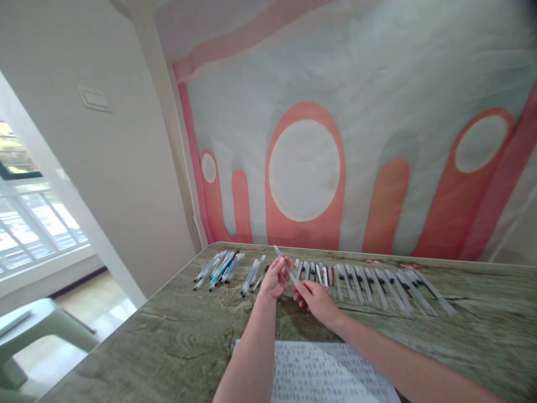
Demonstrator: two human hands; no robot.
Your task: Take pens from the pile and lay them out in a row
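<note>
Above the table, a slim translucent pen [289, 272] slants from upper left to lower right between my two hands. My left hand [274, 280] pinches its upper half, with the tip end rising past the fingers. At the lower end, my right hand [316, 299] closes thumb and fingers round it. Just behind my hands, a long row of pens [356, 284] with clear barrels and caps lies side by side, stretching to the right. Left of my left hand are a few clear pens [250, 277] and a denser bunch of pens [220, 270], one of them turquoise.
A sheet of paper [327, 369] covered with handwriting lies at the front edge, partly under my forearms. The wood-grain table [176, 336] meets a wall with a pink and grey mural [306, 168]. A pale stool [42, 319] stands on the floor to the left.
</note>
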